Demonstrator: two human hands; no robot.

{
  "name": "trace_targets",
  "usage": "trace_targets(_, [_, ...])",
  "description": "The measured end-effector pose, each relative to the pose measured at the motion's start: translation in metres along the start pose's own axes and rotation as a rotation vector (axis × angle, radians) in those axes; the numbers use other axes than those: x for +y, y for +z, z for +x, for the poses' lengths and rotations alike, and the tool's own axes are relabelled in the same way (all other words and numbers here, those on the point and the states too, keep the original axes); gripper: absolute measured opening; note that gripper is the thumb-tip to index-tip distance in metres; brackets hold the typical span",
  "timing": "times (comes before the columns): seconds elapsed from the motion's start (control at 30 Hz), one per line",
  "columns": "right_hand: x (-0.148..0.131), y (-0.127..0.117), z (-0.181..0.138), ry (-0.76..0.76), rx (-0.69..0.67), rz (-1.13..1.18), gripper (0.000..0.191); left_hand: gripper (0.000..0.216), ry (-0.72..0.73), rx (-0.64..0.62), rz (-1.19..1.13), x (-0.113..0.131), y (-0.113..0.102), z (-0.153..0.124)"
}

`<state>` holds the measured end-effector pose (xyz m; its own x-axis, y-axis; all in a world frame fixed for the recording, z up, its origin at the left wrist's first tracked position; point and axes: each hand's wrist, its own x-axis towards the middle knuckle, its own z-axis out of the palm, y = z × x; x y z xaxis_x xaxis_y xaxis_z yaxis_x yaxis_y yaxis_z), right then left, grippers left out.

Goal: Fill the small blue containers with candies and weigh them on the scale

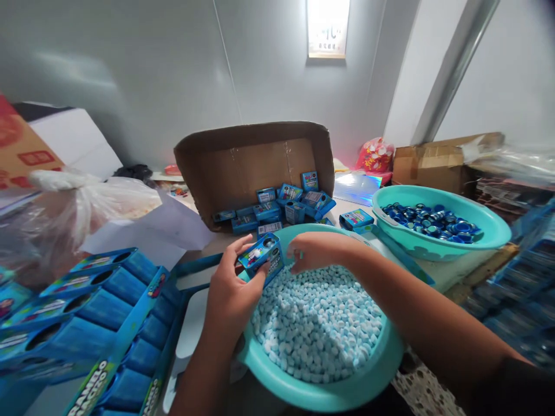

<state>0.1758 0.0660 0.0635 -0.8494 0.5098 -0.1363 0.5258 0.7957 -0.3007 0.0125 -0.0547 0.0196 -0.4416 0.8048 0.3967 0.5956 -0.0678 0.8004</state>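
My left hand (236,283) is wrapped round a small blue printed candy box (264,257), tilted over the rim of a turquoise basin (303,396). A round hole shows in the box's upper end. Small pale blue and white candies (316,323) fill much of the basin. My right hand (310,248) hovers over the candies, just right of the box, with its fingers curled together; what they hold, if anything, is hidden. Behind the basin, several similar blue boxes (269,211) lie heaped in front of an open cardboard carton (255,164).
At the right stands another turquoise basin (485,228) with blue round caps (433,222). One blue box (356,219) lies beside it. To the left are display trays (108,364) of blue boxes, and a clear plastic bag (91,199). A cardboard box (427,167) sits at the back right.
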Motion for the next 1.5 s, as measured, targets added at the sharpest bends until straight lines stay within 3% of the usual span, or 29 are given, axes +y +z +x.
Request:
trace_targets(0.13, [-0.007, -0.006, -0.003, -0.069, 0.135, 0.098, 0.013, 0.037, -0.024, 0.020, 0.002, 0.002, -0.001, -0.001])
trace_targets(0.33, [-0.008, 0.007, 0.004, -0.156, 0.444, 0.311, 0.053, 0.030, 0.041, -0.045, 0.009, -0.006, -0.002, 0.001])
trace_targets(0.6, [-0.007, 0.017, 0.012, -0.413, 0.541, 0.317, 0.028, 0.037, 0.123, -0.070, -0.064, -0.013, -0.002, 0.003])
trace_targets(0.77, [-0.010, 0.017, 0.011, -0.424, 0.504, 0.368, 0.027, 0.084, 0.060, -0.081, -0.155, -0.013, 0.000, 0.004])
trace_targets(0.9, [-0.009, 0.015, 0.011, -0.449, 0.497, 0.495, 0.027, 0.099, 0.031, -0.067, -0.142, -0.016, 0.002, 0.004])
trace_targets(1.07, [-0.008, 0.014, 0.012, -0.378, 0.460, 0.694, 0.038, 0.094, 0.003, -0.002, -0.129, -0.013, 0.002, 0.003])
trace_targets(1.17, [-0.005, 0.017, 0.016, -0.341, 0.506, 0.772, 0.046, 0.093, 0.008, 0.032, -0.170, -0.011, 0.004, 0.000])
trace_targets(1.3, [0.001, 0.027, 0.024, -0.109, 0.538, 0.727, 0.055, 0.074, 0.103, 0.272, -0.237, -0.007, -0.005, 0.000])
trace_targets(1.4, [0.001, 0.037, 0.026, 0.043, 0.379, 0.530, 0.049, 0.063, 0.215, 0.454, -0.156, -0.002, -0.033, 0.000])
trace_targets(1.5, [-0.007, 0.050, 0.024, 0.104, 0.089, 0.358, 0.041, 0.051, 0.157, 0.521, 0.062, -0.006, -0.070, -0.010])
